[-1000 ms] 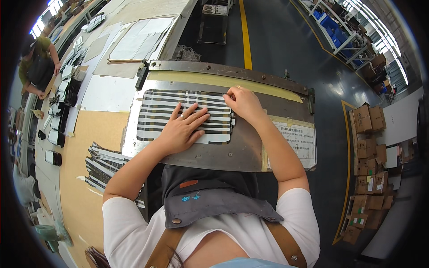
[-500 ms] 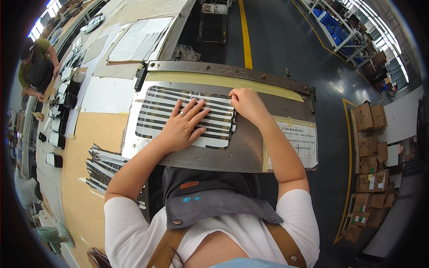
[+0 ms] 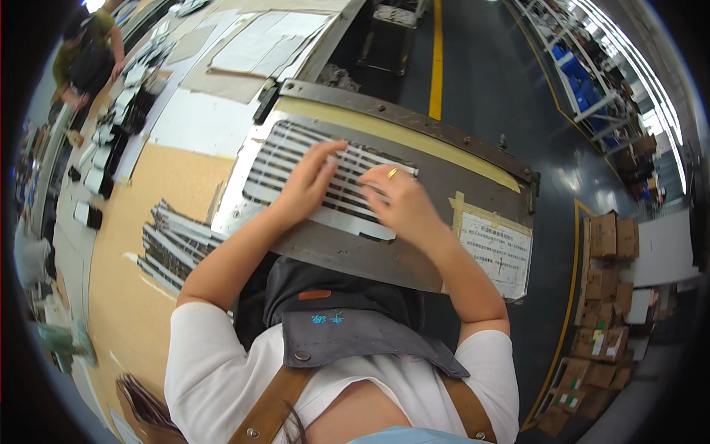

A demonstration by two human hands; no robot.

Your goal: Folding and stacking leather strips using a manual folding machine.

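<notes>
A striped panel (image 3: 288, 166) of black and white strips, with rounded corners, lies on the metal plate (image 3: 325, 248) before me. My left hand (image 3: 307, 181) is over its middle, fingers bent and thumb apart from them, with nothing visible between. Close by, my right hand (image 3: 403, 200), with a ring on one finger, hovers over the panel's right part. Its fingers curl loosely, apart and slightly blurred, and no held thing shows. Whether the fingertips touch the strips I cannot tell. The right hand and wrist cover part of the panel's right end.
A hinged metal bar (image 3: 407, 118) runs along the plate's far edge. On its right side is a taped paper sheet (image 3: 492, 248). A pile of striped strips (image 3: 174, 240) lies on the tan table (image 3: 170, 174) at left. Cardboard boxes (image 3: 603, 285) stand right; a co-worker (image 3: 89, 55) is far left.
My left hand has gone from lying flat to bent fingers. The right hand has left the panel's right edge and come inward, nearer the left. The whole view has turned a little.
</notes>
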